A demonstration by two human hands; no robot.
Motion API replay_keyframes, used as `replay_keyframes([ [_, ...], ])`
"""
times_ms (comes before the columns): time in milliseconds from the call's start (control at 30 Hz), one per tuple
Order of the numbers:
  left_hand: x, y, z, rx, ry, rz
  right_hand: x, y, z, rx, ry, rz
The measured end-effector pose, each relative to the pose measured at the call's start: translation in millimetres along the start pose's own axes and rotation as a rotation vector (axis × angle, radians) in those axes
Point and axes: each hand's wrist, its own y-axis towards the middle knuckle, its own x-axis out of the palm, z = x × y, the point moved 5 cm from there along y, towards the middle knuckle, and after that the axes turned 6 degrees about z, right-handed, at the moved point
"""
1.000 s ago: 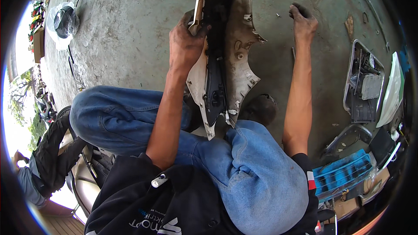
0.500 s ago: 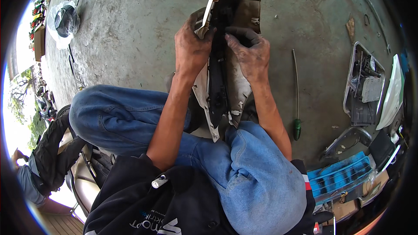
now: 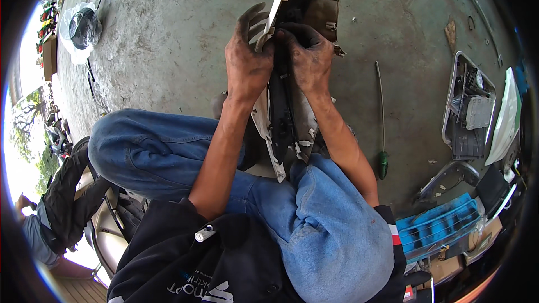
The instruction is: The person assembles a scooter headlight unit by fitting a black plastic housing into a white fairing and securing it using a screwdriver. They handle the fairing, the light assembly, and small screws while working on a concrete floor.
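Daylight is blowing out the left rim; the concrete floor [image 3: 168, 50] is lying evenly lit, sharp centrally, while fisheye edges are bending and darkening.

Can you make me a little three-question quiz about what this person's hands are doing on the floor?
1. True or false: both the left hand and the right hand grip the white and black plastic panel.
2. What lies on the concrete floor to the right of the right forearm? A) a long screwdriver with a green handle B) a hammer C) a paintbrush
3. What colour is the open toolbox at the lower right?

Key: 1 true; 2 A; 3 blue.
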Motion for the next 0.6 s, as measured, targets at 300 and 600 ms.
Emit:
replay_keyframes([
  [300, 3, -2, 3, 0.057, 0.059, 0.013, -1, -1, 20, -0.013, 0.230, 0.156],
  [600, 7, -3, 5, 0.050, 0.021, 0.011, 2, -6, 19, -0.159, 0.205, 0.159],
])
